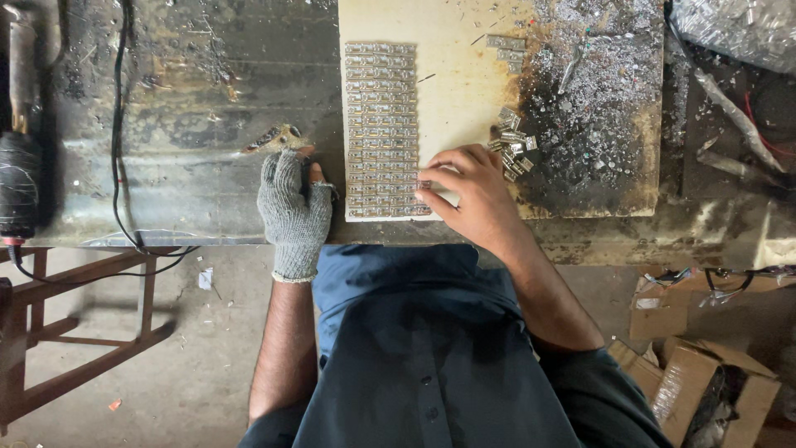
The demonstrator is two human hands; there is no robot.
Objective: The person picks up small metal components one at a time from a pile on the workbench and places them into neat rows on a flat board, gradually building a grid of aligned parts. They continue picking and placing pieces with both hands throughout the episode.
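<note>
Here your left hand (pixel 292 211), in a grey knit glove, lies palm down on the dark metal bench top (pixel 182 124) just beside the left edge of the pale board (pixel 464 75). Its fingers are loosely curled and grasp nothing, while a small mottled scrap (pixel 278 138) sits just past the fingertips. Your bare right hand (pixel 473 195) reaches across the board with the wrist bent inward. Its fingertips pinch down on a small metal piece (pixel 424 184) at the right end of a lower row in the column of metal pieces (pixel 381 129) laid in neat rows along the board's left side. A loose heap of the same pieces (pixel 512 145) lies just beyond your right knuckles, beside grey metal filings (pixel 597 91).
</note>
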